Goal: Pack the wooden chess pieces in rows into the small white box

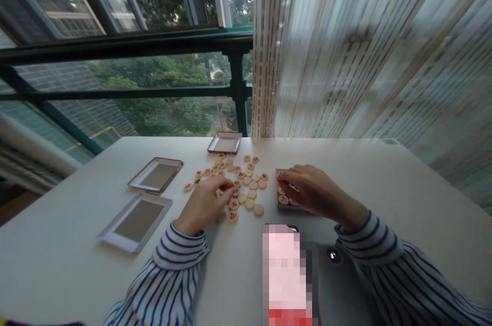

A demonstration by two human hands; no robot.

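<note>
Round wooden xiangqi pieces (252,185) lie spread in a loose cluster on the white table, some showing red or dark characters, others plain. At the cluster's left side is my left hand (205,202), its thumb and index finger pinched at a piece (237,184). My right hand (313,190) reaches over a small open box (289,207) to the right of the cluster, fingers curled down at its left part, closed on a piece that they mostly hide. More pieces (283,200) lie in rows inside this box, partly covered by the hand.
Two shallow trays or lids (155,176) (135,223) lie at the left, and another open tray (225,143) at the back edge. In front lies a phone (286,269) with a blurred screen, beside a dark grey object (338,285). Window railing and curtain stand behind.
</note>
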